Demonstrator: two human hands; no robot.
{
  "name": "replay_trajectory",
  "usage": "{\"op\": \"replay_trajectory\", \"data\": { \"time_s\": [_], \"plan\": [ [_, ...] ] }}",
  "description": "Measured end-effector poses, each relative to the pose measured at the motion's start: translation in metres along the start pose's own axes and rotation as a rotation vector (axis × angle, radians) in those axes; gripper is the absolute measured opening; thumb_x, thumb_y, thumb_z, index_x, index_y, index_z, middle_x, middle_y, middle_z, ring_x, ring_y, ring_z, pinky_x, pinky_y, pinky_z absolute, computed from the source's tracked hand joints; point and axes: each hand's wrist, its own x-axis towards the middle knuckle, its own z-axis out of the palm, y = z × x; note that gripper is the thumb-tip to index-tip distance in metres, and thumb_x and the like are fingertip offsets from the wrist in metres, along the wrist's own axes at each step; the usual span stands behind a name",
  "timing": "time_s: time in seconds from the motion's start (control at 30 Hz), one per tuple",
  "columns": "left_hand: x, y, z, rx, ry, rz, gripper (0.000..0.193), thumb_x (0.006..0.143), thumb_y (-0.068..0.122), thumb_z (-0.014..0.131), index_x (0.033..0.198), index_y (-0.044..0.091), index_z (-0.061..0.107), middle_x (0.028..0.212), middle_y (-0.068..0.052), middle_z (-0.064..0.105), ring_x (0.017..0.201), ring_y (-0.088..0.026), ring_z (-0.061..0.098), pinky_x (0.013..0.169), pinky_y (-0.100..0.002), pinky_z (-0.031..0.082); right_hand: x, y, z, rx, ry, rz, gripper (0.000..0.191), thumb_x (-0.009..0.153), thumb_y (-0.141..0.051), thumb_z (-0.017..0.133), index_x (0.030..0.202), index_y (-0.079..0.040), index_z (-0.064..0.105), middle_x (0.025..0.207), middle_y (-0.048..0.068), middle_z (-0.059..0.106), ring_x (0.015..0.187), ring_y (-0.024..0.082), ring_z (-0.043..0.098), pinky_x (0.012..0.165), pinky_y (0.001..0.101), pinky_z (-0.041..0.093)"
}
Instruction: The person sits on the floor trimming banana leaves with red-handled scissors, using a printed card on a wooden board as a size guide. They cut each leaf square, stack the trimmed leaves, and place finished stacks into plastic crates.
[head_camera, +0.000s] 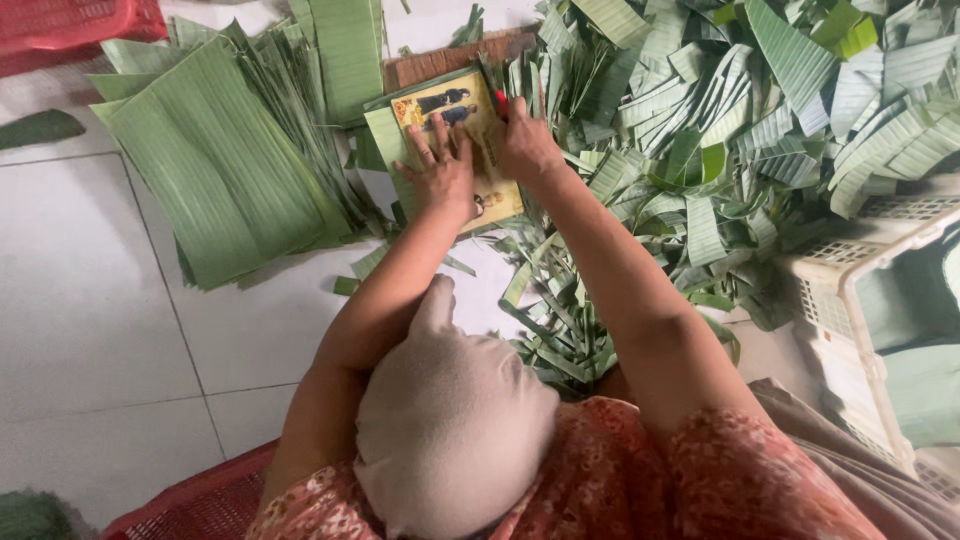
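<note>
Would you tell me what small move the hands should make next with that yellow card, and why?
Probably draw the red-handled tool in the right hand along the yellow card's edge, since the left hand presses the card flat on a green leaf piece, with trimmed leaves stacked alongside.

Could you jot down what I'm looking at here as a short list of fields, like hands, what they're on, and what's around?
left hand: flat, fingers spread, pressing on the yellow card
right hand: at the card's right edge, gripping a red-handled tool; blade hidden
yellow card: lies on green leaf pieces over a wooden board
left side: neat stack of cut leaves
right side: loose heap of leaf strips
far right: pale plastic crate
</note>
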Motion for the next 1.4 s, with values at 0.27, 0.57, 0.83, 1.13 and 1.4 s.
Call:
{"op": "replay_trajectory", "data": {
  "time_s": [0.27,0.57,0.83,1.13,1.4],
  "plan": [
    [0.009,-0.004,0.011,0.004,-0.044,-0.020,0.132,0.067,0.031,0.094,0.165,0.016,0.006,0.171,-0.015,-0.011,0.154,-0.051,-0.004,0.112,-0.082,0.019,-0.001,-0.002,0.008,-0.060,-0.009,0.017,0.036,0.106,-0.028,0.050,0.117,0.004,0.041,0.091,0.037,0.067,0.091,0.054,0.066,0.084,0.0595,0.052],
    [0.003,-0.003,0.000,-0.035,-0.025,-0.001,0.132,0.065,0.036,0.096,0.163,0.014,0.009,0.170,-0.017,-0.009,0.154,-0.052,-0.003,0.113,-0.082,0.020,-0.152,0.036,0.026,-0.048,-0.161,0.317,0.033,0.105,-0.030,0.049,0.119,-0.002,0.037,0.084,0.038,0.066,0.080,0.058,0.064,0.075,0.0656,0.049],
    [0.003,-0.003,-0.001,-0.024,-0.001,0.011,0.134,0.063,0.035,0.097,0.164,0.015,0.010,0.170,-0.019,-0.005,0.153,-0.053,-0.002,0.112,-0.082,0.021,-0.249,0.067,0.023,0.110,-0.014,0.168,0.028,0.102,-0.025,0.051,0.119,-0.006,0.039,0.079,0.033,0.065,0.074,0.055,0.064,0.065,0.0636,0.048],
    [0.003,-0.007,-0.001,-0.023,-0.023,0.020,0.134,0.064,0.037,0.097,0.164,0.014,0.010,0.170,-0.019,-0.008,0.154,-0.052,-0.003,0.112,-0.082,0.022,-0.142,0.067,0.034,0.147,0.107,0.220,0.025,0.109,-0.029,0.048,0.116,-0.007,0.040,0.085,0.037,0.064,0.081,0.060,0.059,0.070,0.0664,0.043],
    [0.000,-0.007,0.001,-0.022,-0.006,0.041,0.135,0.064,0.040,0.096,0.164,0.015,0.009,0.170,-0.019,-0.008,0.153,-0.052,-0.003,0.111,-0.083,0.022,-0.179,0.076,0.044,0.161,0.148,0.253,0.025,0.109,-0.030,0.045,0.116,-0.006,0.040,0.083,0.036,0.063,0.079,0.060,0.059,0.069,0.0658,0.043]
  ]
}}
